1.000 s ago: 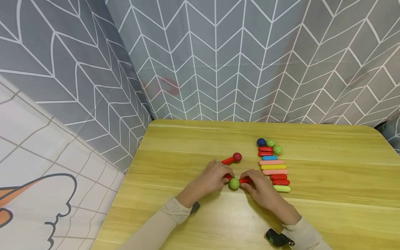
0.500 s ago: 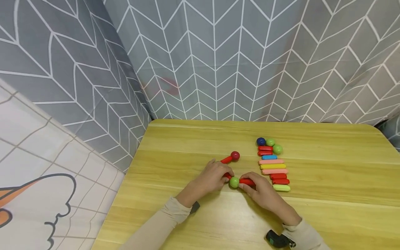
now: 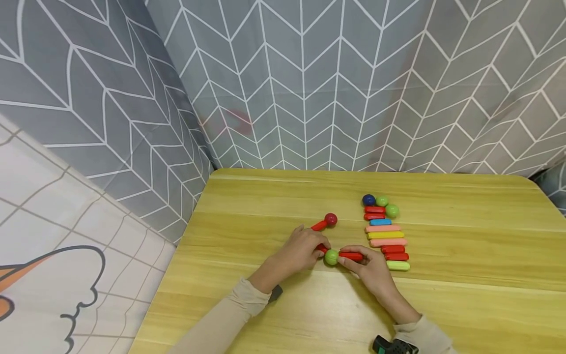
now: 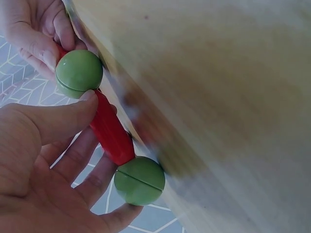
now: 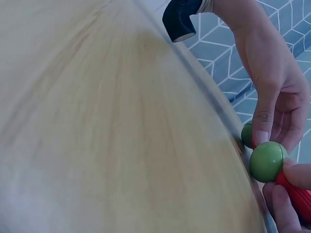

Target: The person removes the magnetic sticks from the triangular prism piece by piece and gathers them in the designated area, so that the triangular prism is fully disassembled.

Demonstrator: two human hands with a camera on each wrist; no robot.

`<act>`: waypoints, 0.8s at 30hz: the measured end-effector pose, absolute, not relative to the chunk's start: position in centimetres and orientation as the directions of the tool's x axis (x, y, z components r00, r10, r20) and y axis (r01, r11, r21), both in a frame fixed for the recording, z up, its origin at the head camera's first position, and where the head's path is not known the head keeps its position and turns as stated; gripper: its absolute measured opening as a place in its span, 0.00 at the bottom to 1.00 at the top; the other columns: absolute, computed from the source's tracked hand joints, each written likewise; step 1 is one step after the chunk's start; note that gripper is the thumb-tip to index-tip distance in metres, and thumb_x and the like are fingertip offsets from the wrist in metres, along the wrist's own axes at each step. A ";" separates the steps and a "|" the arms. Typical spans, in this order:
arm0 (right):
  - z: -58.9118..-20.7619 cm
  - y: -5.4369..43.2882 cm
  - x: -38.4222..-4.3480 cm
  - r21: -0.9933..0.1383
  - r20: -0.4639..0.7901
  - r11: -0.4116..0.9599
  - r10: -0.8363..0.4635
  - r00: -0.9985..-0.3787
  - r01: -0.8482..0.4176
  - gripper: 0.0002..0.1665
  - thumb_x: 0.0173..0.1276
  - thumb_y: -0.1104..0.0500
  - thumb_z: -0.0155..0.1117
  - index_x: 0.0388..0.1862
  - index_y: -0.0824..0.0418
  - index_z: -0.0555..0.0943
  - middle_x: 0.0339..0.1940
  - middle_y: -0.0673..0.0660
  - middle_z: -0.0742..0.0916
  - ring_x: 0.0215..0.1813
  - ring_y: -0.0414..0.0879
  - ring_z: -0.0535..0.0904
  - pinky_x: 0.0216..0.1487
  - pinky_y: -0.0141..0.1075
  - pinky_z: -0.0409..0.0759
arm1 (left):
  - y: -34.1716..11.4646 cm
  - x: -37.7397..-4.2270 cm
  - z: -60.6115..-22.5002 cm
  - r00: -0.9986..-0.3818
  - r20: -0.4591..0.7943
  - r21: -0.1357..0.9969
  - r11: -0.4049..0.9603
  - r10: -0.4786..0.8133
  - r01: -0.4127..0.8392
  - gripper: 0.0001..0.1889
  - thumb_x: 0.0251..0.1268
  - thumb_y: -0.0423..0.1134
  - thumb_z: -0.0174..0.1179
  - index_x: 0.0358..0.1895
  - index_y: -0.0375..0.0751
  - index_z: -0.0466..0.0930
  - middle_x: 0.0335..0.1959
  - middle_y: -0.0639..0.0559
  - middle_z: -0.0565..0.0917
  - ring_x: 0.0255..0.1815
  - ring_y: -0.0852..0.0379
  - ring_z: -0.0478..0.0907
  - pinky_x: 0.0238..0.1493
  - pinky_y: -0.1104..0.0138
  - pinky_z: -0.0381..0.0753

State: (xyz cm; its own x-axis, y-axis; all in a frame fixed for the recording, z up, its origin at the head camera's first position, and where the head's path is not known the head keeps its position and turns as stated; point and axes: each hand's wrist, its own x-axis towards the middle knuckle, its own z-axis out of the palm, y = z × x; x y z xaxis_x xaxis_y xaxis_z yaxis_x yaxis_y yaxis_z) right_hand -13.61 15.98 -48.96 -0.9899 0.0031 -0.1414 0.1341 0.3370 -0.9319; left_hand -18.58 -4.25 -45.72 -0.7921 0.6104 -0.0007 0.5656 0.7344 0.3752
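In the head view my left hand (image 3: 302,250) pinches a short red stick (image 4: 112,133) between thumb and fingers. The left wrist view shows a green ball at each end of this stick, one (image 4: 79,73) near the thumb tip and the other (image 4: 139,180) by the little finger. From the opposite side, my right hand (image 3: 373,270) pinches a second red stick (image 3: 351,256), whose end meets the green ball (image 3: 331,257) between the hands. Just beyond my left hand lies a red stick (image 3: 318,225) tipped with a dark red ball (image 3: 330,219), partly hidden by that hand.
Right of my hands, several sticks lie in a column on the wooden table (image 3: 477,236), among them a blue one (image 3: 380,222), a yellow one (image 3: 386,235) and a lime one (image 3: 398,266). A dark blue ball (image 3: 369,200) and two green balls (image 3: 392,211) sit at its far end.
My right hand's fingers and wrist have shifted, baring more of the red stick they pinch. My left hand stays nearly still. The dark red ball has moved slightly left.
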 end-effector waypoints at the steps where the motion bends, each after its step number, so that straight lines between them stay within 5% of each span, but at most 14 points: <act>1: -49.0 15.9 -13.6 -0.932 -0.142 0.336 0.005 -0.990 0.136 0.18 0.62 0.56 0.75 0.50 0.60 0.87 0.48 0.60 0.90 0.34 0.32 0.76 0.34 0.27 0.75 | -4.3 -18.6 -45.7 -0.792 -0.001 0.375 0.734 0.611 0.566 0.09 0.66 0.34 0.65 0.46 0.51 0.88 0.47 0.60 0.89 0.59 0.53 0.81 0.73 0.39 0.65; 8: -49.0 15.7 -13.5 -0.921 -0.109 0.374 0.018 -0.994 0.107 0.14 0.62 0.58 0.75 0.47 0.60 0.88 0.45 0.59 0.91 0.37 0.30 0.79 0.36 0.27 0.77 | -4.3 -18.6 -45.7 -0.793 -0.006 0.381 0.735 0.609 0.561 0.10 0.66 0.33 0.65 0.47 0.50 0.88 0.48 0.60 0.89 0.59 0.53 0.81 0.73 0.39 0.64; 17: -48.6 15.2 -13.4 -0.899 -0.058 0.430 0.061 -0.996 0.079 0.11 0.62 0.62 0.74 0.44 0.61 0.88 0.40 0.60 0.92 0.29 0.30 0.78 0.29 0.27 0.76 | -4.3 -18.6 -45.6 -0.797 -0.005 0.379 0.738 0.604 0.558 0.11 0.67 0.34 0.65 0.49 0.49 0.87 0.49 0.59 0.89 0.59 0.54 0.81 0.73 0.40 0.65; 24: -48.5 15.0 -13.3 -0.860 0.025 0.510 0.092 -0.995 0.026 0.10 0.61 0.63 0.75 0.42 0.60 0.89 0.40 0.59 0.92 0.34 0.30 0.80 0.34 0.26 0.78 | -4.4 -18.7 -46.0 -0.786 0.009 0.369 0.729 0.618 0.577 0.10 0.65 0.37 0.67 0.49 0.50 0.88 0.46 0.60 0.90 0.48 0.60 0.83 0.57 0.59 0.75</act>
